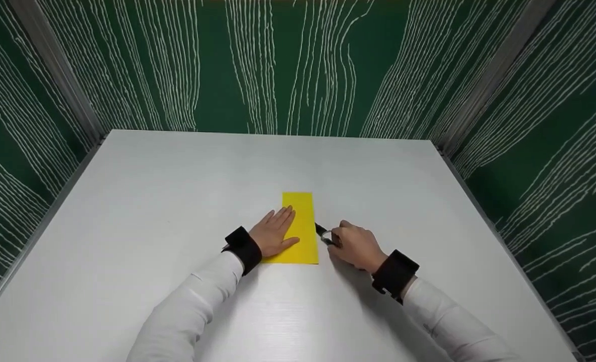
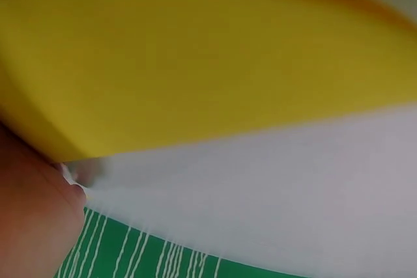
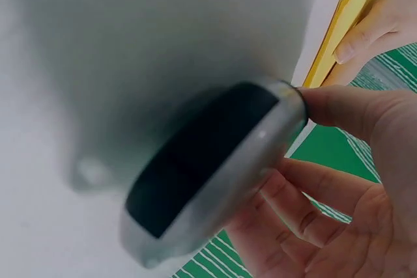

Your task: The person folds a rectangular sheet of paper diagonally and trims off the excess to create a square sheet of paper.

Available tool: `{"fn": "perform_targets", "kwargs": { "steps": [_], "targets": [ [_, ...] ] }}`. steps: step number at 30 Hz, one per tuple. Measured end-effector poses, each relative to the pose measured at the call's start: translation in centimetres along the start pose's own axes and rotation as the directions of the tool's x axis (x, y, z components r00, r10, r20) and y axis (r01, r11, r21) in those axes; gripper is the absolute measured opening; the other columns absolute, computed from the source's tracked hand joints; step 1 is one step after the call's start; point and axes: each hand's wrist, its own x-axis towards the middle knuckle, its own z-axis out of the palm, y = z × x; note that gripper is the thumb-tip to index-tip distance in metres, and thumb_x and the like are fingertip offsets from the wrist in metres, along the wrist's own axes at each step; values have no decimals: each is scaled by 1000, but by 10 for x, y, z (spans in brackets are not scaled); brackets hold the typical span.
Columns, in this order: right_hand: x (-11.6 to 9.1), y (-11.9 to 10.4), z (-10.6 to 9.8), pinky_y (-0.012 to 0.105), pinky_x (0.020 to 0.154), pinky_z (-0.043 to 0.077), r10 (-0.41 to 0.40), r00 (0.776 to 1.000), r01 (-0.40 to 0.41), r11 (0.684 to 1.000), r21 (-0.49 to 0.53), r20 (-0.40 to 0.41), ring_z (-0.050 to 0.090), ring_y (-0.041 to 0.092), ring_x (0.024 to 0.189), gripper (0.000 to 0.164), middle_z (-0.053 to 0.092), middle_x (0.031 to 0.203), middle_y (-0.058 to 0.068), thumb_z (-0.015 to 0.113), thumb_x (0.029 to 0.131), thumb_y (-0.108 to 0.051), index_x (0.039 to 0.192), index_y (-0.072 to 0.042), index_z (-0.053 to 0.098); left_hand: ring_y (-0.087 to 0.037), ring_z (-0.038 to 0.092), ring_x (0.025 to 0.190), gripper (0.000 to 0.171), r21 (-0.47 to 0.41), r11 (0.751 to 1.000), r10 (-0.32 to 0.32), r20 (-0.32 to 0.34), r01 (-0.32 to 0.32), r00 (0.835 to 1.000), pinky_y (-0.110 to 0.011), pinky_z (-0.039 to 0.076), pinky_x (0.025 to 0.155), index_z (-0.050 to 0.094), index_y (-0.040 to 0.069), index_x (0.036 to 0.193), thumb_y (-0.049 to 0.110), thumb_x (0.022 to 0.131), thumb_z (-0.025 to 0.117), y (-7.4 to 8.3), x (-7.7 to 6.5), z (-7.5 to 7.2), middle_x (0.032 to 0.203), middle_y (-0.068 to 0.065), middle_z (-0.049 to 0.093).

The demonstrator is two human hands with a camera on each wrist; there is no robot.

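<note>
A yellow sheet of paper (image 1: 305, 226) lies upright on the white table; in the right wrist view its edge shows more than one layer. My left hand (image 1: 273, 234) rests on its left part, fingers spread and straight. Close up, the paper (image 2: 195, 63) fills the upper left wrist view. Just off the paper's right edge, my right hand (image 1: 358, 246) grips a silver-and-black handheld tool (image 3: 208, 161) between thumb and fingers. This tool has a rounded silver body with a black panel; its exact kind is unclear. Its dark end points toward the paper.
The white tabletop (image 1: 152, 201) spreads out around both hands. Green panels with white wavy lines (image 1: 318, 65) stand behind and at both sides, joined by grey posts (image 1: 499, 70). Each wrist wears a black band (image 1: 396, 274).
</note>
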Motion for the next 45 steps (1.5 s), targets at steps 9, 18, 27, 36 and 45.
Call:
{"fn": "perform_targets", "kwargs": {
  "steps": [9,18,27,36,45],
  "targets": [
    [2,-10,6,28,55,35,63,998,-63,998,-20,-4,45,15,61,19,52,76,3,78,87,-19,78,-8,66,-26,12,164,78,23,1000,14,-2,-14,1000,-44,12,134,12,4,165,53,109,35,-8,4,10,175,-12,10],
    [10,-12,7,29,54,37,84,996,-85,996,-34,-21,46,17,60,20,56,78,6,78,88,-19,77,-7,67,-26,12,163,78,12,1000,21,-22,-21,1000,-44,12,134,13,4,165,53,109,35,-11,5,13,175,-13,10],
    [21,-10,6,30,52,39,95,995,-96,994,-43,-27,48,17,59,24,57,78,7,77,89,-20,73,-8,64,-25,12,164,77,10,1000,1,-10,-1,1000,-43,12,134,13,5,165,53,109,36,-5,3,8,175,-11,11],
    [35,-7,3,31,56,43,138,990,-138,990,-27,-4,51,19,63,20,60,81,9,75,91,-19,77,-6,67,-25,11,164,78,17,1000,12,-17,-11,1000,-43,12,134,13,6,165,55,109,34,-9,7,13,175,-11,10],
    [51,-5,4,33,56,43,166,986,-167,986,-20,-6,53,22,61,28,59,81,10,72,91,-19,69,-8,62,-27,12,163,76,-10,1000,16,-1,-16,1000,-44,12,134,14,3,164,50,109,36,0,-1,1,174,-13,11]
  ]
}}
